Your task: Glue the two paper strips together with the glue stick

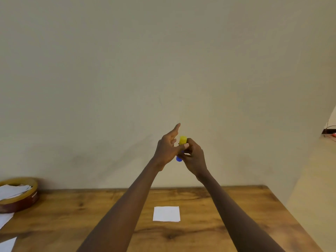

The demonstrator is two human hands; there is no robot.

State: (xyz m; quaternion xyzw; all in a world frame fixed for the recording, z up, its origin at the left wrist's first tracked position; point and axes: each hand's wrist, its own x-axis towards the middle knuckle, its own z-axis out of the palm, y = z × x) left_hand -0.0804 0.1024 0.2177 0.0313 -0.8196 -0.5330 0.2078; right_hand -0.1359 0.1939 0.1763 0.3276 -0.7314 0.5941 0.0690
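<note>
I hold a glue stick with a yellow cap and a blue body up in front of the wall, well above the table. My right hand is closed around the stick's body, whose blue end pokes out below the fingers. My left hand is beside it on the left with its fingers spread and the index finger pointing up; only its thumb touches the stick, just under the cap. A white piece of paper lies flat on the wooden table between my forearms. I cannot tell whether it is one piece or two.
A large roll of brown tape with white paper scraps inside stands at the table's far left. More white paper lies at the left edge. The table meets a plain wall at the back and ends on the right.
</note>
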